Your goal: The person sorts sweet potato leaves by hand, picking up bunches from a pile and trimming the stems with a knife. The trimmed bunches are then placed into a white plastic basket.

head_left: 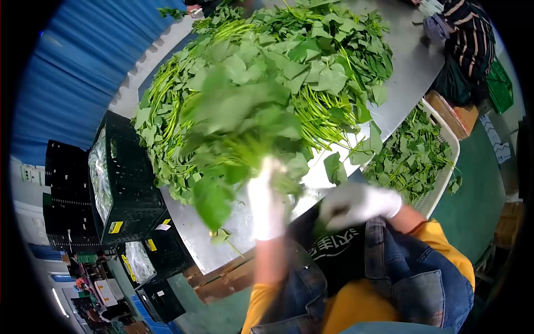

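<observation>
Stacked black plastic crates lined with clear film are seen at the far left, just beside the edge of a grey metal surface. A large heap of loose green leafy stems is spread across that surface. In front of it, a blurred bunch of green leafy stalks is held upright above the surface edge by the left hand, gloved in white, its grip closed around the stalks at the bunch's base. To the right, the white-gloved right hand is curled close to the body, over a dark denim apron; whether anything is gripped there cannot be told. Further right, a white plastic basket filled with green leaves is set beside the surface. At the top right, another person's striped sleeve is visible.
</observation>
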`<state>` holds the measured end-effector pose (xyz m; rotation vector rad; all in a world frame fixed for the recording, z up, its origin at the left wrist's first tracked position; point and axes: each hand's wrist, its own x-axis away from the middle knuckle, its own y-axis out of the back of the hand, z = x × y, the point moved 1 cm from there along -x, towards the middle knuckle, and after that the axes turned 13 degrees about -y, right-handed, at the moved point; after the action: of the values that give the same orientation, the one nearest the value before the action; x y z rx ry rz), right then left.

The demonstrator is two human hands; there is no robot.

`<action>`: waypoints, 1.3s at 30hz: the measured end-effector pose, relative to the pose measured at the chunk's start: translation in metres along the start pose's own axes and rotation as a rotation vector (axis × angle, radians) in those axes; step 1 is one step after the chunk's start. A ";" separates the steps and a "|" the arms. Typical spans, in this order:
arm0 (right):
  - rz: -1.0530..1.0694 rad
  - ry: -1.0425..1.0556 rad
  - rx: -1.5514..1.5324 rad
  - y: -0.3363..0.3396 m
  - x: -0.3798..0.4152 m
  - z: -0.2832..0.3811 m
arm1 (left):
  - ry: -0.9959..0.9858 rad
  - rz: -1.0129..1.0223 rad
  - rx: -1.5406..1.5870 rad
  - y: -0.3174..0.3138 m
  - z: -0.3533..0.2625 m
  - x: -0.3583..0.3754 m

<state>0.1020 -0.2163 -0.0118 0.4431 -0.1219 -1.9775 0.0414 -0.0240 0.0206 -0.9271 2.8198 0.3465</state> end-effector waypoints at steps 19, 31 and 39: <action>-0.458 -0.376 1.135 0.030 -0.080 -0.124 | 0.111 -0.283 1.079 0.066 0.014 0.011; -0.533 -0.555 -1.039 0.089 -0.039 -0.087 | 0.191 -0.376 0.988 0.052 0.026 0.010; -0.160 -0.770 -0.984 0.054 -0.058 -0.072 | 0.149 -0.438 0.835 0.044 0.015 0.014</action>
<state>0.1957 -0.1803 -0.0492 -0.9653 0.4075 -1.9905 0.0045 0.0066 0.0109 -1.2950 2.3643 -0.9014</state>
